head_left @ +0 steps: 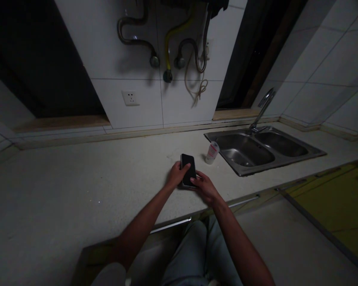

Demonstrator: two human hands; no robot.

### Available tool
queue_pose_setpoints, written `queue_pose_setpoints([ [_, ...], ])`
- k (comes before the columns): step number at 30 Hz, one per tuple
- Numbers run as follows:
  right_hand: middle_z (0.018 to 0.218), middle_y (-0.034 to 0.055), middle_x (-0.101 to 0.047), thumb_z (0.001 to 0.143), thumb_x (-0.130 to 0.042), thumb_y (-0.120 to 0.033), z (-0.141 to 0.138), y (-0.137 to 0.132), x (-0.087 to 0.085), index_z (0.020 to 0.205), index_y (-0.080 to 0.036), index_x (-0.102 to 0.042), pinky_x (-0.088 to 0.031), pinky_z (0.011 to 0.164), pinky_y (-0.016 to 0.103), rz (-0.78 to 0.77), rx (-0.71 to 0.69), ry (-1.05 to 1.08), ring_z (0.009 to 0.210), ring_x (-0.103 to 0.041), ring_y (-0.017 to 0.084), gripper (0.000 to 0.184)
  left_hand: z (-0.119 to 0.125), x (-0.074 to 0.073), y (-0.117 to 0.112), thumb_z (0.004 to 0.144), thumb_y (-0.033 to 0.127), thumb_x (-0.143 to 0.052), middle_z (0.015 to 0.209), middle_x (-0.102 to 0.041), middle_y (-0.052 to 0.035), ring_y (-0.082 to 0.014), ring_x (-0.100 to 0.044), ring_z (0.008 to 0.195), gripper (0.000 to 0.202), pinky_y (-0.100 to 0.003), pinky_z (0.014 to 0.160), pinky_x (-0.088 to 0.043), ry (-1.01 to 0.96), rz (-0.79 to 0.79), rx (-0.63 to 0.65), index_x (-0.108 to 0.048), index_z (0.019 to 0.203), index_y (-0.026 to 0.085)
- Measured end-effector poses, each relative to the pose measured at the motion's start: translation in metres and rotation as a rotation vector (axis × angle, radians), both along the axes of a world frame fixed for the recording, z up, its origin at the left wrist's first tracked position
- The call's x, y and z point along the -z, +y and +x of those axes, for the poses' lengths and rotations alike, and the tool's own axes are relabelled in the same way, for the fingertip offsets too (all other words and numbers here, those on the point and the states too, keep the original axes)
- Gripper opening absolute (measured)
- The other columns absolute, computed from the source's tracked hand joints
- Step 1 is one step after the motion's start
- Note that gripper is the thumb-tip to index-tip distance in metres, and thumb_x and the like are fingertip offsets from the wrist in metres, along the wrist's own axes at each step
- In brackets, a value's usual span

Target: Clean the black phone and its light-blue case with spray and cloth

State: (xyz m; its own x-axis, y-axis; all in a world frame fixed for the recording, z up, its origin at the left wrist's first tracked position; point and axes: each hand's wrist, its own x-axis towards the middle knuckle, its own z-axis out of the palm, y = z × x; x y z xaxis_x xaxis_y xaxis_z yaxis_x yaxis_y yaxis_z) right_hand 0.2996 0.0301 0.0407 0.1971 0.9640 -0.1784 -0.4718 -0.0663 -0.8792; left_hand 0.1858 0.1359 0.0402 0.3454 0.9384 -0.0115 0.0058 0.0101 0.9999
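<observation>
A black smartphone with a dark screen is held between my two hands, over the white countertop near its front edge. My left hand is closed round the phone's left side, its thumb lying across the screen. On the lower right side, my right hand grips the phone, with the thumb on the lower part of the screen. The fingers beneath the phone are mostly hidden. Just beyond my right hand stands a clear plastic cup with pink print.
A steel double-bowl sink with a curved faucet is set in the counter on the right. Hoses and a yellow pipe hang on the tiled wall above a socket. Cabinet doors with bar handles are below.
</observation>
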Motion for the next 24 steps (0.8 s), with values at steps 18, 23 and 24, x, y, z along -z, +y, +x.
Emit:
queue_pose_setpoints([
  [18, 0.104, 0.0067, -0.075, 0.067, -0.083, -0.051, 0.006, -0.019, 0.004, 0.114, -0.018, -0.069, -0.058, 0.079, 0.038, 0.065, 0.069, -0.238, 0.091, -0.070, 0.026, 0.059, -0.016, -0.027, -0.007, 0.052, 0.042, -0.092, 0.083, -0.071, -0.0068, -0.0182, -0.065, 0.075, 0.058, -0.031, 0.070, -0.052, -0.454, -0.268, 0.124, -0.067, 0.093, 0.011],
  [23, 0.084, 0.0035, -0.072, 0.066, -0.082, -0.054, -0.001, -0.023, 0.003, 0.093, -0.016, -0.068, -0.058, 0.071, 0.034, 0.049, 0.023, -0.236, 0.075, -0.068, 0.021, 0.049, -0.017, -0.029, -0.010, 0.051, 0.045, -0.092, 0.080, -0.070, -0.0060, -0.0192, -0.066, 0.078, 0.058, -0.029, 0.070, -0.051, -0.439, -0.237, 0.122, -0.066, 0.091, 0.011],
  [24, 0.083, 0.0033, -0.071, 0.065, -0.082, -0.055, -0.001, -0.024, 0.001, 0.092, -0.016, -0.067, -0.058, 0.069, 0.033, 0.049, 0.033, -0.258, 0.074, -0.067, 0.020, 0.049, -0.017, -0.030, -0.011, 0.052, 0.045, -0.092, 0.081, -0.071, -0.0061, -0.0189, -0.066, 0.078, 0.058, -0.029, 0.071, -0.051, -0.442, -0.233, 0.124, -0.066, 0.092, 0.011],
])
